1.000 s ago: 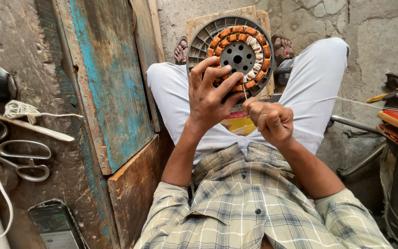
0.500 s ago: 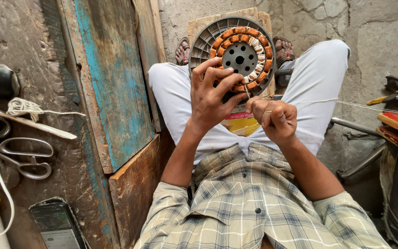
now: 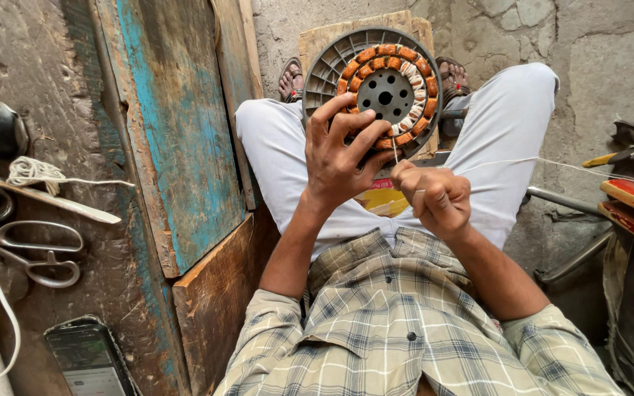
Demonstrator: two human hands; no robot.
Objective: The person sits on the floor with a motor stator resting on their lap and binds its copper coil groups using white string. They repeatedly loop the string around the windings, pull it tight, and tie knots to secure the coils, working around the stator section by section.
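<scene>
The work area was a rough concrete floor, with a worn blue-painted board [image 3: 177, 132] leaning at the left and scissors [image 3: 27, 253] beside it. The fan stator [image 3: 383, 92] stood propped between the seated person's knees, its round face toward the camera, directly ahead of both hands. The left hand [image 3: 339, 158] was clamped on its lower rim, fingers spread over the copper windings. The right hand [image 3: 434, 198], just below and nearer the body, was closed, apparently on a thin white thread [image 3: 552, 163] running off to the right.

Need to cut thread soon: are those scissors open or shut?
Shut: the scissors lie flat, handle loops side by side.
</scene>
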